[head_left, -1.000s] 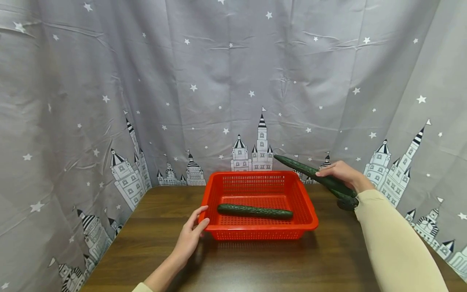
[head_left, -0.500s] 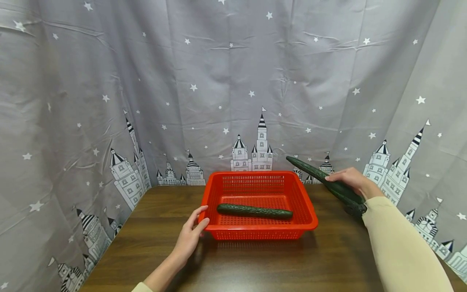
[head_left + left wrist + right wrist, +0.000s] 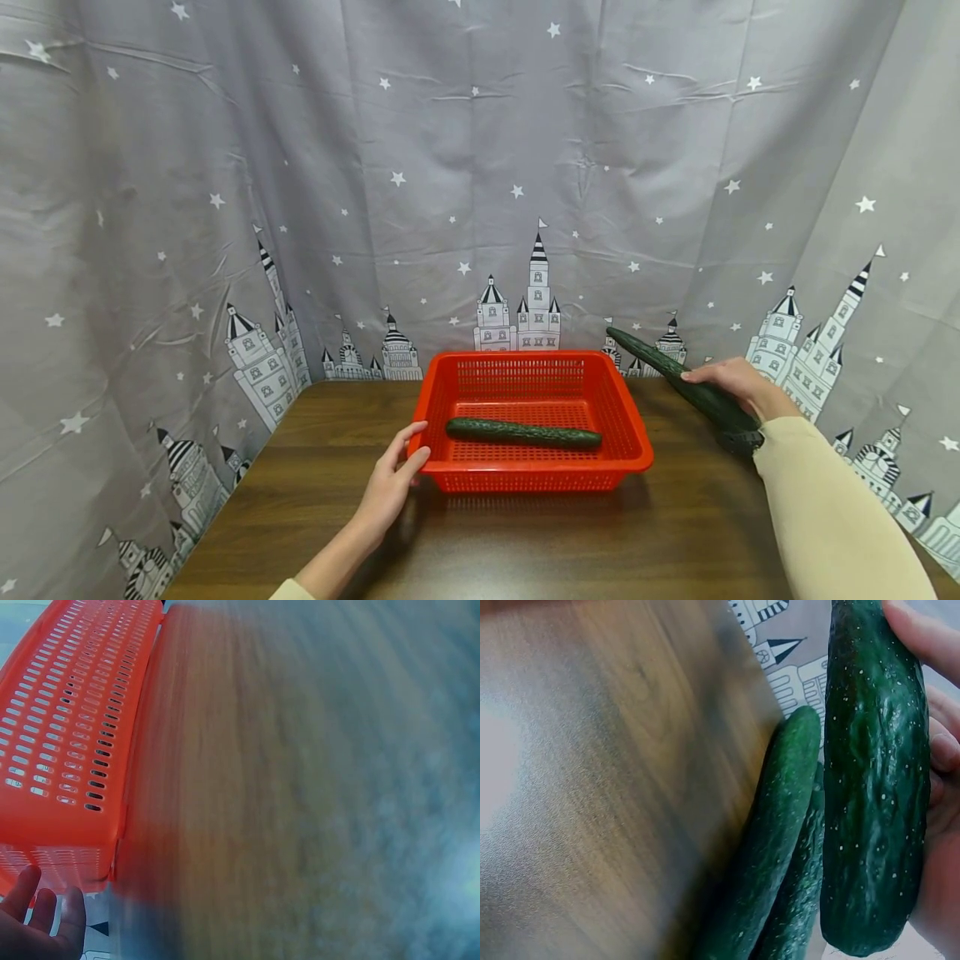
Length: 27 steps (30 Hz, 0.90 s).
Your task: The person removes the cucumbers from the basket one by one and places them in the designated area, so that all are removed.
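Note:
In the head view my right hand grips a long dark green cucumber right of the red plastic basket. The cucumber tilts, its thin tip pointing up and left. Two more cucumbers show beside it in the right wrist view: a smooth one on the wooden table and a bumpier one partly hidden. My left hand holds the basket's left front corner, thumb on the rim; several fingers show against its outer wall. Another cucumber lies lengthwise on the basket floor.
The basket stands on a dark wooden table. Behind the table and along both sides hangs a grey curtain printed with stars and castles, close to the back edge.
My right hand has moved right and slightly down with the cucumber, drawing its tip away from the basket. My left hand, the basket and the cucumber inside it stay put.

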Motion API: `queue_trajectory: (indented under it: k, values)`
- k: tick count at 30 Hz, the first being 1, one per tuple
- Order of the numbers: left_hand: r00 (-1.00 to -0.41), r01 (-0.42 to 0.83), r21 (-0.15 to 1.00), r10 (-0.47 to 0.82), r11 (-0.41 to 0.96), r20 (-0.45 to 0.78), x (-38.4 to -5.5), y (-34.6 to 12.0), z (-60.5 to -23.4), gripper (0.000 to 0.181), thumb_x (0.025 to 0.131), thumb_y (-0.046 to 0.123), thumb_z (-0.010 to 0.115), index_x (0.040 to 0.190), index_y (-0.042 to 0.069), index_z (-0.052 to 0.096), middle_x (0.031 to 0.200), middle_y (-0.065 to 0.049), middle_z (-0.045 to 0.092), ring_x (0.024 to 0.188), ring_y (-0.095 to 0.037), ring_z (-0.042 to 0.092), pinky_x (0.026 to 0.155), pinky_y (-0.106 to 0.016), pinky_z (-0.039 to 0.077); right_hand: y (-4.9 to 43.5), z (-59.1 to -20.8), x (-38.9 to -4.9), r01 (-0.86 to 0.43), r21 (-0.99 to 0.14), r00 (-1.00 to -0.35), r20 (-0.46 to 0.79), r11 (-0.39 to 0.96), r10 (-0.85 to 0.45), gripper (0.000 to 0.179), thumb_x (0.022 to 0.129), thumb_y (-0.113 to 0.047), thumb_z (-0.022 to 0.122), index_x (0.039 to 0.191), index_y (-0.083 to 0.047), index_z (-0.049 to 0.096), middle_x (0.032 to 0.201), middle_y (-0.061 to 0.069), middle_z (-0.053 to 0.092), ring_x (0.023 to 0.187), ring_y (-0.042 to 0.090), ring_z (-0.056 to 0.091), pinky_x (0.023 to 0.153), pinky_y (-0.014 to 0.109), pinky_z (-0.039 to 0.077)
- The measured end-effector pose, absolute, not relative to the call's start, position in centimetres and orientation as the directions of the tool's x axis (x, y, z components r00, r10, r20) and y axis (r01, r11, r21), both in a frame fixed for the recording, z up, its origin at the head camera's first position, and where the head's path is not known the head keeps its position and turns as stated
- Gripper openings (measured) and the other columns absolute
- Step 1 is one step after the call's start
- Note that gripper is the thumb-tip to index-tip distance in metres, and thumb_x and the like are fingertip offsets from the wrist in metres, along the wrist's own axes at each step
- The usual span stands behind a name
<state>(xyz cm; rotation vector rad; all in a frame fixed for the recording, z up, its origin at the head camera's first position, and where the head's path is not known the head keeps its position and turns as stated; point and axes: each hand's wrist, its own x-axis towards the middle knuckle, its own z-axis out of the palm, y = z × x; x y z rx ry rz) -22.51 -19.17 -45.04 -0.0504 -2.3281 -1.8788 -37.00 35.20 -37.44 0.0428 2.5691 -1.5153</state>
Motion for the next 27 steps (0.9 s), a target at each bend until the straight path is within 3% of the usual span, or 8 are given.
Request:
queue_trajectory:
  k: [3,10,17,19,27]
  values:
    - [-0.988,0.117,0.969,-0.072,0.218,0.136,-22.6,-19.2,-45.1,0.041,0.102,0.020,0.059,0.142,0.022,0.054,0.121,-0.017,0.060,0.091,-0.015,0.057,0.076,-0.032,0.049,35.4,-37.8,-36.8,0.135,-0.871,-0.985,-0.168,0.473,-0.029,0.022,0.088,-0.033,0.076,0.085,-0.012,0.071,0.078,-0.008,0.062,0.076,0.012,0.062,0.073,0.029,0.055]
    - [-0.989,0.106,0.970,-0.074,0.218,0.125,-22.5,-19.1,-45.1,0.041,0.102,0.020,0.059,0.142,0.022,0.053,0.124,-0.017,0.061,0.093,-0.016,0.058,0.078,-0.034,0.050,35.7,-38.7,-36.5,0.165,-0.855,-0.983,-0.186,0.491,0.006,0.037,0.088,-0.034,0.076,0.097,-0.001,0.063,0.085,-0.001,0.059,0.078,0.014,0.062,0.074,0.031,0.055]
    - [-0.989,0.108,0.970,-0.073,0.217,0.126,-22.6,-19.1,-45.1,0.041,0.102,0.020,0.059,0.142,0.023,0.053,0.121,-0.018,0.061,0.092,-0.016,0.058,0.078,-0.034,0.050,36.3,-39.5,-35.9,0.165,-0.800,-0.984,-0.175,0.578,0.039,0.074,0.088,-0.044,0.074,0.126,0.014,0.050,0.128,0.025,0.051,0.108,0.029,0.056,0.088,0.036,0.051]
    - [-0.989,0.111,0.970,-0.069,0.216,0.128,-22.6,-19.1,-45.0,0.041,0.102,0.020,0.059,0.142,0.023,0.053,0.121,-0.017,0.061,0.092,-0.015,0.058,0.078,-0.034,0.050,36.4,-39.8,-35.7,0.174,-0.796,-0.983,-0.178,0.580,0.050,0.077,0.088,-0.045,0.074,0.129,0.015,0.049,0.134,0.028,0.048,0.110,0.030,0.056,0.089,0.037,0.051]
    - [-0.991,0.105,0.972,-0.058,0.212,0.120,-22.5,-19.1,-44.8,0.041,0.102,0.021,0.059,0.143,0.023,0.052,0.123,-0.017,0.060,0.094,-0.016,0.058,0.080,-0.035,0.050,36.6,-41.0,-35.5,0.197,-0.803,-0.980,-0.180,0.562,0.087,0.068,0.085,-0.043,0.077,0.120,0.012,0.057,0.120,0.023,0.056,0.093,0.023,0.062,0.080,0.036,0.054]
